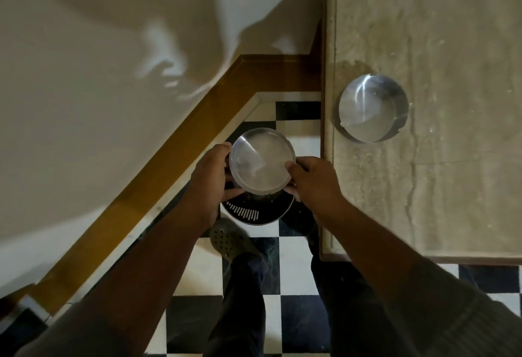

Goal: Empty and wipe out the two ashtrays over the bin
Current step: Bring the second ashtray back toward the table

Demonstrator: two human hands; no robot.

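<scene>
My left hand and right hand clamp the steel ashtray by opposite rims; it looks light, rigid, slick, so I pinch firmly.

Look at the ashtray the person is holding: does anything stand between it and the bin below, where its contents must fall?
Nothing visible does. The left hand and right hand hold the ashtray by its sides, directly above the open bin. Its underside faces the camera. The second ashtray sits apart on the counter.
</scene>
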